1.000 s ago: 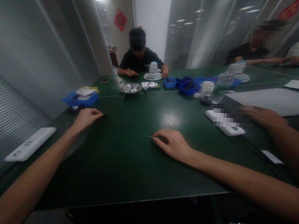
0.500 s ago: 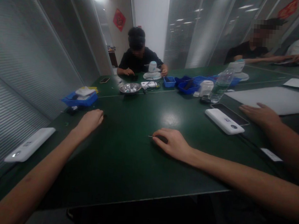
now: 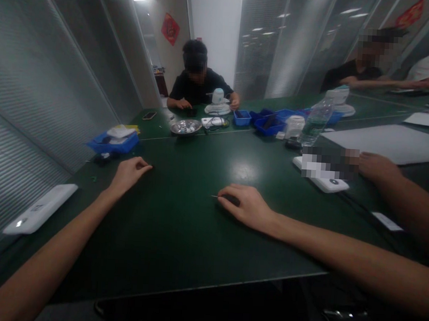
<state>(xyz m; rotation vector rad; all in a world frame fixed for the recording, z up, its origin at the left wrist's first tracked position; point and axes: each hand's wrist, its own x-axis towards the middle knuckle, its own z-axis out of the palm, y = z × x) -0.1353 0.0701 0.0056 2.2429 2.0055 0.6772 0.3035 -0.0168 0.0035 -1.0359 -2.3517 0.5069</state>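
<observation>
My left hand (image 3: 128, 172) rests on the green table (image 3: 180, 241) at the left, thumb and fingertips pinched together. A tiny dark speck shows at its fingertips, too small to name. My right hand (image 3: 246, 205) lies nearer the middle, thumb and fingers curled and closed at their tips. From them a thin, pale, pin-like piece (image 3: 214, 196) points left. Dark shadow or a dark handle fills the gap behind the fingertips; I cannot tell which. The two hands are well apart.
A white power bank (image 3: 40, 210) lies far left, another (image 3: 320, 175) at right, beside a co-worker's hand (image 3: 379, 168). Blue trays (image 3: 115, 147), a metal bowl (image 3: 180, 129), a plastic bottle (image 3: 315, 123) and a white fan (image 3: 217, 107) stand farther back. Another person sits opposite.
My left hand has turned and its thumb and finger now show extended to the right in a pinch. My right hand stays put. The co-worker's hand has moved over the phone.
</observation>
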